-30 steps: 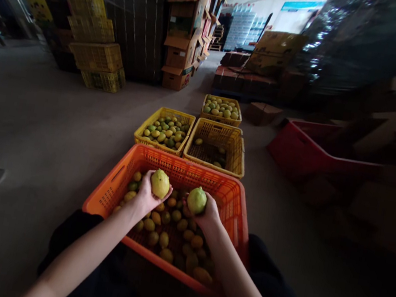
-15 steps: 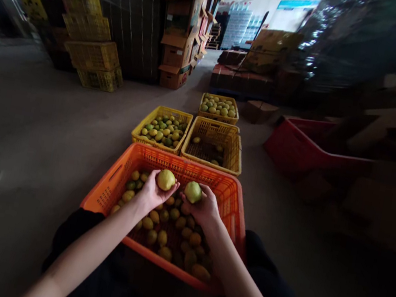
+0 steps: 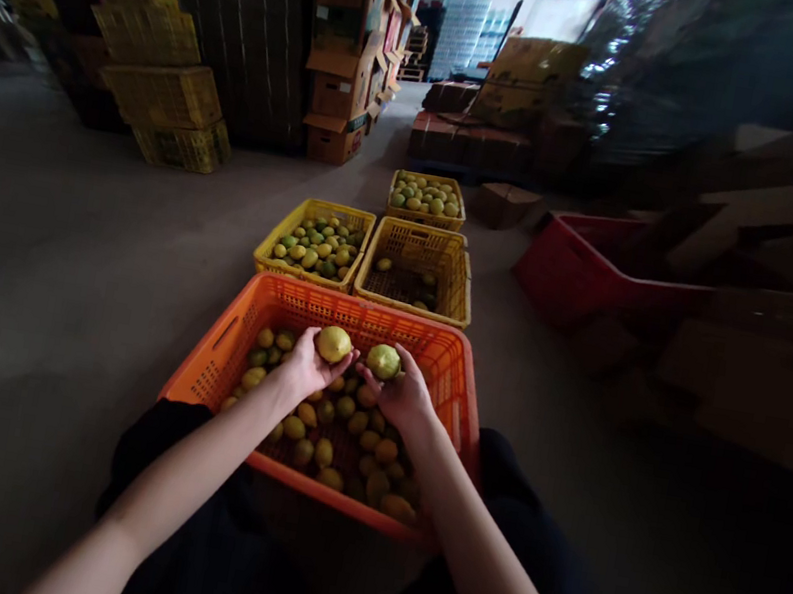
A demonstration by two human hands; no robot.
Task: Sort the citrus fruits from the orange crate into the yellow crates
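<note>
My left hand [image 3: 310,364] holds a yellow lemon [image 3: 334,344] over the orange crate [image 3: 324,501]. Close beside it, my right hand [image 3: 406,395] holds a greenish lemon [image 3: 384,362], its fingers under and behind the fruit. Several yellow and green lemons [image 3: 323,452] lie in the orange crate below both hands. Behind that crate stand a yellow crate [image 3: 265,253] full of lemons on the left and another yellow crate [image 3: 462,293] with a few lemons on the right.
Farther back is a smaller yellow crate [image 3: 425,220] filled with lemons. A red crate [image 3: 568,270] stands to the right, near cardboard pieces [image 3: 768,212]. Stacked yellow crates [image 3: 163,96] and cardboard boxes [image 3: 335,94] rise at the back.
The right hand has turned the greenish lemon, and its fingers have spread more beneath it. The whole view has shifted a little, with the crates now slightly higher and farther left.
</note>
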